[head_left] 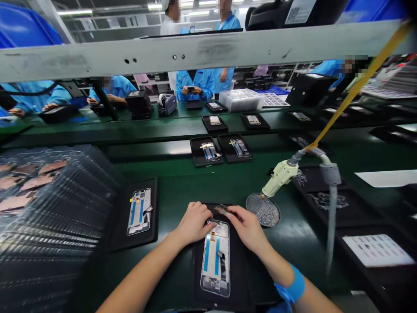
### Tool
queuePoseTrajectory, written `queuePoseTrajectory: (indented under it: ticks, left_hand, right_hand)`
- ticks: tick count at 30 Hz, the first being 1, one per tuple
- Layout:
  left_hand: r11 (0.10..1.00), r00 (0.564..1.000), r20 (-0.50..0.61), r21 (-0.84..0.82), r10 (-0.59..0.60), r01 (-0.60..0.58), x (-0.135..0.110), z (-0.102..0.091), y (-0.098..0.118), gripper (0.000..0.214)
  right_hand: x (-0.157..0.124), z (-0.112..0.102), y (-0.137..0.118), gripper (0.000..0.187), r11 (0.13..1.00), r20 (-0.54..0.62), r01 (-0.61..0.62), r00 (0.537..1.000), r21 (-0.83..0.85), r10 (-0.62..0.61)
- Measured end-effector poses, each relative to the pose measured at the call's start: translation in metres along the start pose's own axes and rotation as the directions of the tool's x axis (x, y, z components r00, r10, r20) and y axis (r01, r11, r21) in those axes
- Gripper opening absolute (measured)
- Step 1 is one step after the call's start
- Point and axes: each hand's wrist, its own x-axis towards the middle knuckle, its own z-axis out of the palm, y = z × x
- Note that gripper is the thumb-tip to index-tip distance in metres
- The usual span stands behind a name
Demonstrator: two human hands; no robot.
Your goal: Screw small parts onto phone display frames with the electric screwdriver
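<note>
Head view: the left hand (193, 223) and right hand (246, 229) sit close together at the top of a phone screen frame (215, 261) lying flat on a black mat (239, 280). The right fingers (233, 214) seem to pinch a small brown strip (223, 210). The left fingers (203, 208) are pressed together and curled, and I cannot tell if they touch it.

The strip is tiny, so it could slip and fall. A wide move to the right could bump the round metal mesh (263, 210) or the cream air gun (280, 178) above it. The green belt (176, 191) gives some room, but the mat's edges are near, and a stack of clear trays (55, 217) rises farther left.
</note>
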Motion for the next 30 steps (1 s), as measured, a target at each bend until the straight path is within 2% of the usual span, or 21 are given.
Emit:
queuePoseTrajectory:
  ticks: [3, 10, 18, 21, 24, 26, 28, 30]
  left_hand:
    - [1.000, 1.000, -0.012, 0.015, 0.027, -0.027, 0.004, 0.002, -0.001, 0.012]
    - [0.999, 0.998, -0.066, -0.039, 0.018, -0.020, 0.010, 0.015, -0.009, 0.017]
    - [0.981, 0.993, -0.085, -0.171, 0.078, -0.092, 0.001, 0.006, -0.021, 0.017]
    - [0.981, 0.993, -0.104, -0.177, 0.057, -0.075, -0.007, -0.001, -0.015, 0.016]
    - [0.988, 0.994, -0.105, -0.149, 0.023, -0.038, -0.019, -0.006, -0.001, 0.014]
    - [0.994, 0.998, -0.048, -0.097, 0.044, -0.049, -0.027, -0.008, 0.009, 0.011]
    - [0.996, 0.997, 0.022, -0.050, 0.077, -0.076, -0.033, -0.007, 0.016, 0.017]
    - [0.995, 0.995, 0.045, -0.050, 0.085, -0.083, -0.037, -0.004, 0.020, 0.014]
  right_hand:
    - [-0.005, -0.003, 0.003, 0.020, 1.000, -0.010, -0.006, 1.000, -0.003, 0.006]
    - [-0.022, -0.002, -0.001, 0.017, 0.994, 0.091, 0.069, 0.994, -0.079, -0.062]
    - [-0.018, 0.004, -0.003, 0.024, 0.981, 0.178, 0.101, 0.981, -0.165, -0.071]
    - [-0.014, 0.003, -0.003, 0.025, 0.982, 0.178, 0.083, 0.983, -0.171, -0.053]
    - [-0.012, 0.000, -0.001, 0.023, 0.988, 0.129, 0.037, 0.992, -0.151, -0.018]
    - [-0.011, -0.001, -0.001, 0.022, 0.990, 0.116, 0.030, 0.993, -0.136, -0.014]
    - [-0.012, -0.002, -0.001, 0.022, 0.991, 0.118, 0.038, 0.993, -0.126, -0.023]
    - [-0.013, -0.002, -0.002, 0.022, 0.992, 0.114, 0.041, 0.993, -0.123, -0.027]
